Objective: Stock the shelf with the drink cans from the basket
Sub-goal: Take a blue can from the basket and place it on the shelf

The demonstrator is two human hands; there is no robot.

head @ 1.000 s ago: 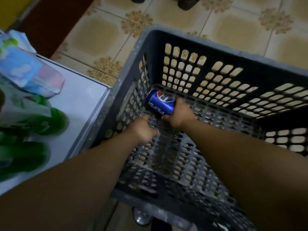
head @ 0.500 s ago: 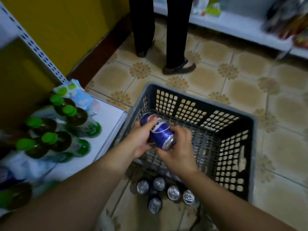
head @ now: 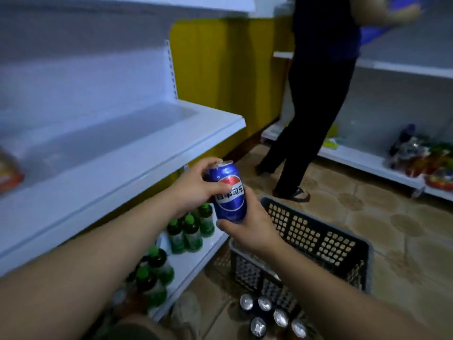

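Blue can (head: pixel 229 192) upright, gripped by both hands: left (head: pixel 193 190) round its top, right (head: pixel 250 231) under its base; above grey basket (head: pixel 343 256), beside white shelf (head: pixel 137 153).

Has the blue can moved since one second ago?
Yes. The blue can was lying in the basket; now both hands hold it upright above the basket rim, near the white shelf.

Middle shelf: a white metal shelf board (head: pixel 127 153), bare at its centre.
Bottom shelf: green-capped plastic bottles (head: pixel 188 229) are stood upright.
Floor: patterned beige tile floor (head: pixel 392 229); a grey perforated plastic basket (head: pixel 318 244) and silver-topped drink cans (head: pixel 264 312) are set on it.
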